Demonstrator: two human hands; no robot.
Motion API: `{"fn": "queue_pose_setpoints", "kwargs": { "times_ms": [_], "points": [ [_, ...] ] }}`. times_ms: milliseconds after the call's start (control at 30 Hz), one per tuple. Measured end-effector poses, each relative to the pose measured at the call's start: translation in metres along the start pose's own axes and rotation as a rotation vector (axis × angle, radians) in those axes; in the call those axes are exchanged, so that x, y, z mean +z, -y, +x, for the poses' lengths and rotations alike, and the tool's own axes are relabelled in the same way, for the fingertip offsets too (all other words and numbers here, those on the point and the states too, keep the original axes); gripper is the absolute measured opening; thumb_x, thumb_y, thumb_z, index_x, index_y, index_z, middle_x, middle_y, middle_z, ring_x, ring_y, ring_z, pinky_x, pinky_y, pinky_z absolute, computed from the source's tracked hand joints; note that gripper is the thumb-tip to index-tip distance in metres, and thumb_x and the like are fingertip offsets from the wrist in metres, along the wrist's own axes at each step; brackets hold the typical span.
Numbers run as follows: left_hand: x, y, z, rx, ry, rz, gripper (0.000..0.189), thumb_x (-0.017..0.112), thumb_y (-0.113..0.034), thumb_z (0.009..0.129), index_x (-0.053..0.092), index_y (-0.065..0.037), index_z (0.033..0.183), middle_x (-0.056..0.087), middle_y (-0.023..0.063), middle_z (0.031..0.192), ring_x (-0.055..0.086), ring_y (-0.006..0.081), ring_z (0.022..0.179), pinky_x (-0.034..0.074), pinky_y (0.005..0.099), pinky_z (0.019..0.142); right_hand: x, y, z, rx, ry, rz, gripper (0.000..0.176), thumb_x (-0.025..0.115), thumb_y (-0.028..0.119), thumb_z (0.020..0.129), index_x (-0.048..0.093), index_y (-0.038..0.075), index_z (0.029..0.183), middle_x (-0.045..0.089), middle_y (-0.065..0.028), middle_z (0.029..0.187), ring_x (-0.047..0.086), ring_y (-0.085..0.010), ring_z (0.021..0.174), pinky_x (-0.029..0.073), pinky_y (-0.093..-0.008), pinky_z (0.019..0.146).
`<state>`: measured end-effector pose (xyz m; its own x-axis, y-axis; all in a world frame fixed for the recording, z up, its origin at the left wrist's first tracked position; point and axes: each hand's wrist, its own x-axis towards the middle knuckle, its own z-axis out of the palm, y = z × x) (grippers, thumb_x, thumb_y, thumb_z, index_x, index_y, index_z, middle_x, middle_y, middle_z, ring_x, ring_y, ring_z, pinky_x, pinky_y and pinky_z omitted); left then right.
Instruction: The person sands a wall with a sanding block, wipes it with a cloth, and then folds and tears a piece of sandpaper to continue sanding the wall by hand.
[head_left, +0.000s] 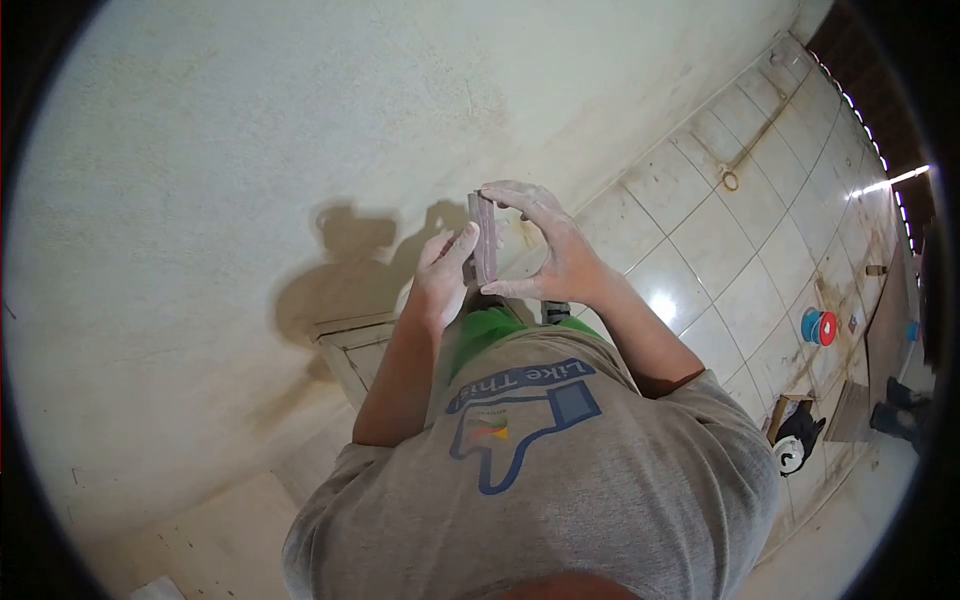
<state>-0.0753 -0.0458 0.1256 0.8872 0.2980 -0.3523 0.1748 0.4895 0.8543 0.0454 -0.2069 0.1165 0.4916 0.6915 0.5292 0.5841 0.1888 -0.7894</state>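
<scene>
In front of my waist, near the wall, I hold a narrow sanding block (484, 240) with a dusty, purplish-brown sheet wrapped round it. My left hand (440, 280) grips its left side, the thumb pressed on the edge and the other fingers mostly hidden behind. Spanning the block from the other side, my right hand (555, 245) touches the top end with its fingers and the bottom end with its thumb. White dust coats both hands.
A pale wall (250, 150) fills the left, with my shadow on it. Below my left forearm is a pale panelled piece (350, 340). Right lies a tiled surface (710, 240) with a red-and-blue round item (820, 327), a black-and-white bundle (795, 440) and dark boots (897, 420).
</scene>
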Motion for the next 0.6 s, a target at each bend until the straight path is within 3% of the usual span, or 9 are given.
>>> {"fn": "queue_pose_setpoints", "kwargs": {
  "times_ms": [100, 200, 300, 500, 533, 600],
  "points": [
    [0.000, 0.003, -0.003, 0.086, 0.081, 0.195, 0.031, 0.058, -0.020, 0.103, 0.064, 0.005, 0.121, 0.069, 0.0101, 0.108, 0.065, 0.0158, 0.097, 0.052, 0.0302, 0.084, -0.005, -0.004, 0.001, 0.002, 0.037, -0.013, 0.094, 0.092, 0.040, 0.064, 0.050, 0.008, 0.142, 0.054, -0.0153, 0.141, 0.050, -0.0360, 0.129, 0.039, -0.0473, 0.110],
    [-0.002, 0.002, -0.001, -0.006, 0.037, 0.211, 0.035, 0.056, -0.020, 0.102, 0.061, 0.004, 0.127, 0.066, 0.0094, 0.109, 0.062, 0.0167, 0.097, 0.051, 0.0342, 0.080, -0.010, -0.006, 0.005, 0.005, 0.087, 0.004, 0.092, 0.092, 0.039, 0.064, 0.052, 0.008, 0.141, 0.055, -0.0151, 0.140, 0.051, -0.0357, 0.128, 0.040, -0.0469, 0.110],
    [-0.014, -0.009, -0.001, -0.096, 0.153, 0.088, 0.037, 0.056, -0.019, 0.102, 0.059, 0.004, 0.130, 0.067, 0.0095, 0.113, 0.063, 0.0175, 0.100, 0.051, 0.0346, 0.082, -0.010, -0.005, 0.005, 0.014, 0.109, 0.015, 0.093, 0.092, 0.040, 0.063, 0.052, 0.008, 0.141, 0.056, -0.0150, 0.138, 0.051, -0.0353, 0.127, 0.040, -0.0464, 0.109],
    [-0.009, -0.020, 0.001, -0.143, 0.093, -0.101, 0.031, 0.057, -0.016, 0.101, 0.063, 0.005, 0.123, 0.070, 0.0134, 0.110, 0.068, 0.0213, 0.094, 0.054, 0.0352, 0.076, -0.016, 0.002, 0.015, 0.102, 0.116, 0.095, 0.096, 0.092, 0.041, 0.063, 0.051, 0.010, 0.144, 0.058, -0.0153, 0.135, 0.055, -0.0341, 0.121, 0.043, -0.0457, 0.105],
    [-0.013, -0.024, 0.001, -0.215, 0.124, -0.092, 0.032, 0.056, -0.017, 0.101, 0.062, 0.005, 0.124, 0.069, 0.0135, 0.112, 0.067, 0.0217, 0.094, 0.054, 0.0356, 0.076, -0.019, 0.004, 0.016, 0.108, 0.117, 0.128, 0.096, 0.092, 0.040, 0.063, 0.051, 0.010, 0.144, 0.059, -0.0153, 0.135, 0.056, -0.0338, 0.120, 0.044, -0.0456, 0.105],
    [-0.013, -0.030, -0.001, -0.166, 0.184, 0.022, 0.031, 0.058, -0.015, 0.100, 0.061, 0.005, 0.124, 0.069, 0.0125, 0.111, 0.067, 0.0205, 0.094, 0.054, 0.0354, 0.076, -0.023, 0.007, 0.017, 0.103, 0.114, 0.138, 0.095, 0.091, 0.037, 0.063, 0.050, 0.011, 0.145, 0.059, -0.0154, 0.134, 0.056, -0.0333, 0.119, 0.044, -0.0454, 0.104]
  ]
}}
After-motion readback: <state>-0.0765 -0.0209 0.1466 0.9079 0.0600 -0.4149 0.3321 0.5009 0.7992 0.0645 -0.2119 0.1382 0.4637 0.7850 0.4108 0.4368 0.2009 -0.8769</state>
